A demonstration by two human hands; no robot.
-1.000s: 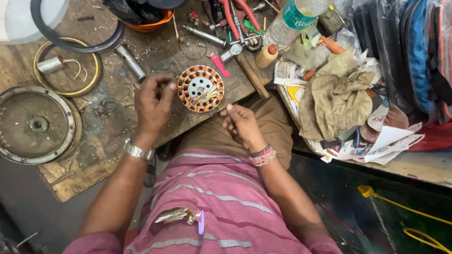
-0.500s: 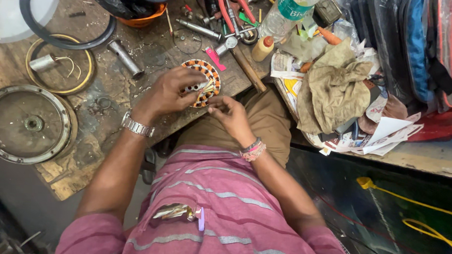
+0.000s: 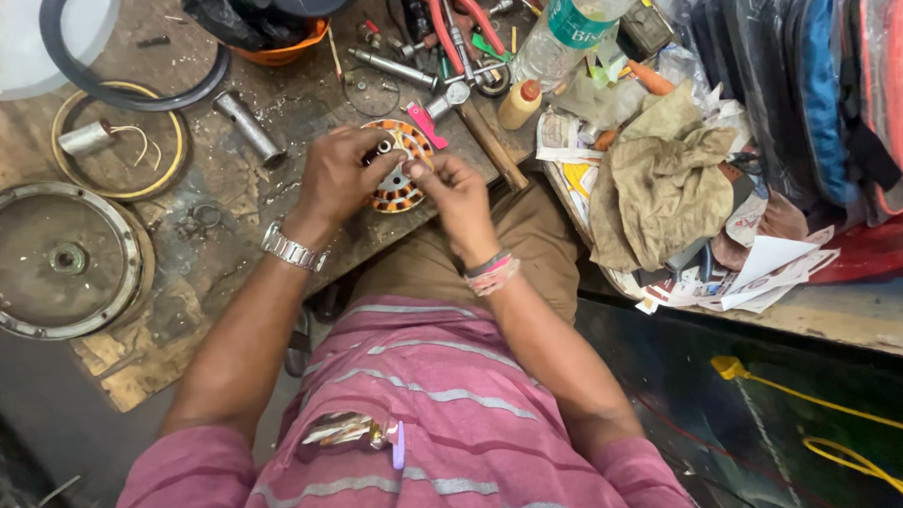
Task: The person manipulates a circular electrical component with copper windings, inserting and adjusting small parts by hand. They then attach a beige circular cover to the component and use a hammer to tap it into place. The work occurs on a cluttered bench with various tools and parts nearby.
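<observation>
A round motor stator (image 3: 399, 187) with orange copper windings sits at the near edge of a worn wooden bench (image 3: 212, 226). My left hand (image 3: 339, 175), with a metal watch at the wrist, grips the stator's left side, fingers curled over its middle. My right hand (image 3: 454, 189), with bands at the wrist, pinches at the stator's right rim; what it pinches is too small to tell. Both hands meet over the stator.
A round metal cover (image 3: 56, 260) lies at the left, a yellow ring with a small cylinder (image 3: 115, 142) behind it. Metal tubes, red-handled pliers (image 3: 450, 24), a plastic bottle (image 3: 569, 33) and a brown rag (image 3: 664, 181) on papers crowd the back and right.
My left hand went from beside the stator onto it and took hold. My right hand moved up from the bench edge to the stator's rim. The view drew closer.
</observation>
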